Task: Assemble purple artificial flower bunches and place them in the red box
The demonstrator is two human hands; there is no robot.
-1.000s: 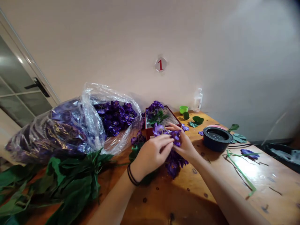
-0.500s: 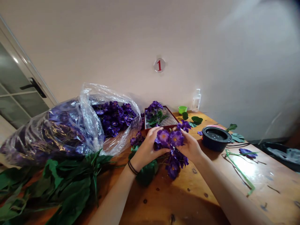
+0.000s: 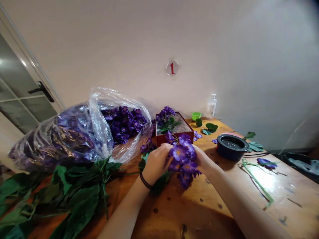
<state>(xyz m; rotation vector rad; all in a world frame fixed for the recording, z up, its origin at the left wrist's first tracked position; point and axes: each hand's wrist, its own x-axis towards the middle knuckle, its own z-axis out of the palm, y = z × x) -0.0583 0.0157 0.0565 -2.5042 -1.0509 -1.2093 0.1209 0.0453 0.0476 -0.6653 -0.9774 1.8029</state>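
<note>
Purple flower cluster, between my hands, just this side of the red box: its blooms were spread wider half a second ago and now sit bunched together. My left hand is curled in, gripping its left edge; my right hand goes behind petals, so I can't tell its grip. Wooden table, pale wall behind. The cluster's long axis slopes down toward me, blooms facing me.
</note>
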